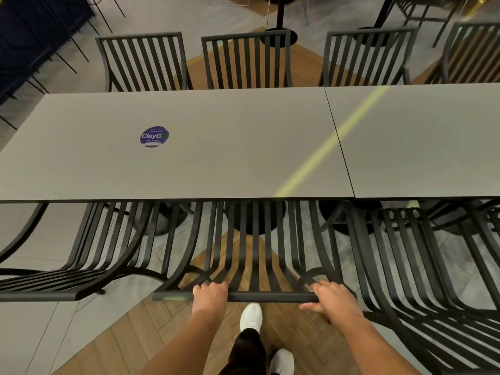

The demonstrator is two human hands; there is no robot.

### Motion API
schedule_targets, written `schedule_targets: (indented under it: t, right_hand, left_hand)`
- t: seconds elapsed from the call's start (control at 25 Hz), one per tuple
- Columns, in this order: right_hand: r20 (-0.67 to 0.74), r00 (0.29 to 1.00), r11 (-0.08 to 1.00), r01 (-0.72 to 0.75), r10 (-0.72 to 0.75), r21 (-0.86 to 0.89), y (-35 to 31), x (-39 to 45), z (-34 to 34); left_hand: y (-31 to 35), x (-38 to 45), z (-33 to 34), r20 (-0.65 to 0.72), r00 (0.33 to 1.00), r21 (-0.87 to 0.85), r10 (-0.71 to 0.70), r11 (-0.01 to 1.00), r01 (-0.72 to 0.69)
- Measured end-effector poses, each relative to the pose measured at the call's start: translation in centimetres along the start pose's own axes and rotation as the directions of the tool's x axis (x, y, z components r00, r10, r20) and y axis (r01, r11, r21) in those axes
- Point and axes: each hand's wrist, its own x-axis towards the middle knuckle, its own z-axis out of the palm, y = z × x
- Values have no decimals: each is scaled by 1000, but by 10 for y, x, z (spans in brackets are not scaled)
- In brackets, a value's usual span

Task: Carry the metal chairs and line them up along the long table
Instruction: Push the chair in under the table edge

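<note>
Now | left hand [209, 295], right hand [331, 297] grip chair [254, 266] top rail | neighbour chairs [422, 266] close beside | table [189, 163] ahead

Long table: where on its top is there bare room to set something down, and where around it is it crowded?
The long table is bare except for the round sticker; free patches lie left of it, and between it and the seam. The near edge is crowded: the held chair, gripped by left hand and right hand, sits between neighbouring chairs.

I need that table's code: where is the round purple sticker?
In the head view, the purple sticker lies on the long table, left of centre, across from the gripped chair.
</note>
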Motion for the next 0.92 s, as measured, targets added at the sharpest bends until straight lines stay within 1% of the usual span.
schedule_targets:
  t: [0.16,0.36,0.48,0.56,0.68,0.76,0.84,0.92]
  right_hand:
    - [15,1000,999,-19,18,40,16,-1,-7]
    - [106,994,995,-50,42,80,23,2,-16]
    - [108,993,990,-67,53,128,21,-1,-16]
    - [80,994,985,-83,72,154,21,-6,-18]
    - [41,994,969,-109,102,223,19,-16,-24]
    - [21,991,931,-129,130,341,16,-25,-31]
    - [-26,981,861,-156,193,485,17,-34,-37]
    - [-89,954,798,-185,286,574,24,-43,-44]
  left_hand:
    - [17,-4,-6,26,1000,9,9,1000,-10]
    - [23,-6,-9,37,999,12,29,1000,-29]
    - [20,-8,-12,68,997,-33,30,999,-28]
    - [18,-6,-14,115,992,-95,49,995,-38]
    - [17,-2,-35,222,966,-230,132,970,-79]
    - [23,2,-53,252,941,-293,225,945,-148]
    - [38,10,-69,229,923,-294,309,926,-238]
    - [60,21,-83,172,912,-325,374,895,-306]
